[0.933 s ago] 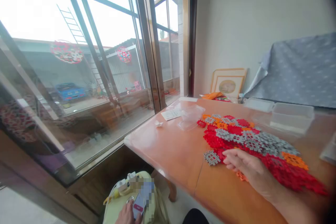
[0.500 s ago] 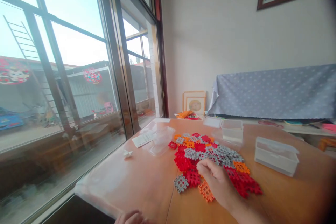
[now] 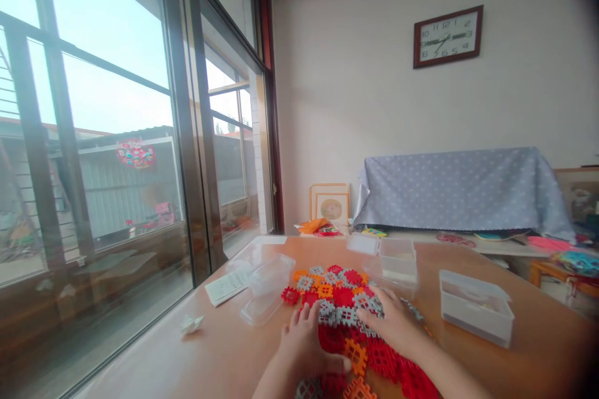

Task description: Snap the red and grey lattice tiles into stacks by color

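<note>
A heap of flat red, grey and orange interlocking plastic tiles lies on the wooden table. My left hand rests flat on the near left part of the heap, fingers stretched out. My right hand lies on the heap's right side, fingers spread over grey tiles. Neither hand grips anything that I can make out.
Clear plastic boxes stand around the heap: one to the left, one behind, a lidded one at the right. A paper slip and a crumpled white scrap lie near the window side. A covered bench stands behind.
The view has swung up and to the right, off the window. My left hand has come up from my lap onto the tiles. My right hand has stayed on the heap.
</note>
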The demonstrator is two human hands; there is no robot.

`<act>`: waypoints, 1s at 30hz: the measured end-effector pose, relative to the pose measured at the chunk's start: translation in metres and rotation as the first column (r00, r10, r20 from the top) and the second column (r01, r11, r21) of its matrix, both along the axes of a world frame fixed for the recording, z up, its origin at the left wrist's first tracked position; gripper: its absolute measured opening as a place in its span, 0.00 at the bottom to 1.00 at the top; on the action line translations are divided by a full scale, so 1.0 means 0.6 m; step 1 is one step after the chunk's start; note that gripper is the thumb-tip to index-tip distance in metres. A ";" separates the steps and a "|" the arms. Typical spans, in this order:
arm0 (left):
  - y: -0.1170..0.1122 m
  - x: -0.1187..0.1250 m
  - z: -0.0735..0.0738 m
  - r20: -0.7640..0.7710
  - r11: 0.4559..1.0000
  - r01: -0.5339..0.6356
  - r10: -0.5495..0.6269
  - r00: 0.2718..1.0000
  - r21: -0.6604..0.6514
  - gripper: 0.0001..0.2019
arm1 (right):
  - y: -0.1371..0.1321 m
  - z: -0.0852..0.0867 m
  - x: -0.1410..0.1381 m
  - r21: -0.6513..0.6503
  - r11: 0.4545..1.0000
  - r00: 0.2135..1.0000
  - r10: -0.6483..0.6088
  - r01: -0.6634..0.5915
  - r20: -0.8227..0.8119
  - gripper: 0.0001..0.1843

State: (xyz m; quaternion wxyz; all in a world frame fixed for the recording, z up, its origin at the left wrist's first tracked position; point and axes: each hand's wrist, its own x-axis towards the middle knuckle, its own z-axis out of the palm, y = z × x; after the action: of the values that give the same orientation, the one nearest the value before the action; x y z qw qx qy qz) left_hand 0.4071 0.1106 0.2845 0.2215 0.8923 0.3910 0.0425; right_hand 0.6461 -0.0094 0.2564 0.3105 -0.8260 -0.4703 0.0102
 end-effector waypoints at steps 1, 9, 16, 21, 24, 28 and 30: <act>0.004 0.007 -0.011 -0.022 1.000 0.025 -0.025 0.999 0.002 0.69 | 0.008 0.000 0.008 -0.027 1.000 1.000 0.002 -0.001 0.019 0.46; 0.014 0.010 -0.028 0.056 0.984 0.053 -0.064 0.996 0.170 0.47 | 0.062 -0.014 -0.003 -0.237 0.971 0.994 0.039 -0.015 0.098 0.45; 0.021 0.021 -0.013 0.066 0.995 0.008 -0.015 0.998 0.096 0.40 | 0.055 0.004 -0.035 -0.074 0.975 0.975 0.216 -0.211 0.058 0.26; 0.032 0.031 -0.020 0.058 0.998 0.010 -0.013 0.998 0.057 0.41 | 0.085 0.044 -0.027 0.056 0.971 0.972 0.233 -0.233 0.010 0.17; 0.036 0.035 -0.029 0.071 0.997 0.010 -0.015 0.997 0.073 0.35 | 0.146 0.064 -0.018 0.044 0.968 0.968 0.245 -0.247 0.055 0.16; 0.040 0.039 -0.040 0.116 0.998 -0.006 -0.002 0.993 0.070 0.35 | 0.258 0.074 -0.020 -0.047 0.959 0.957 0.281 -0.278 0.078 0.19; 0.043 0.040 -0.043 0.126 0.998 -0.004 -0.003 0.992 0.061 0.34 | 0.312 0.074 -0.026 -0.115 0.945 0.945 0.316 -0.305 0.088 0.23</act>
State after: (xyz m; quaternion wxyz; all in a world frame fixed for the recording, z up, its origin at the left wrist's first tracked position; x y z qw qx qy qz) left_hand 0.4310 0.1362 0.2588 0.2185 0.8941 0.3749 0.1108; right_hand 0.6304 0.1776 0.3006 0.2384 -0.7553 -0.6092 0.0389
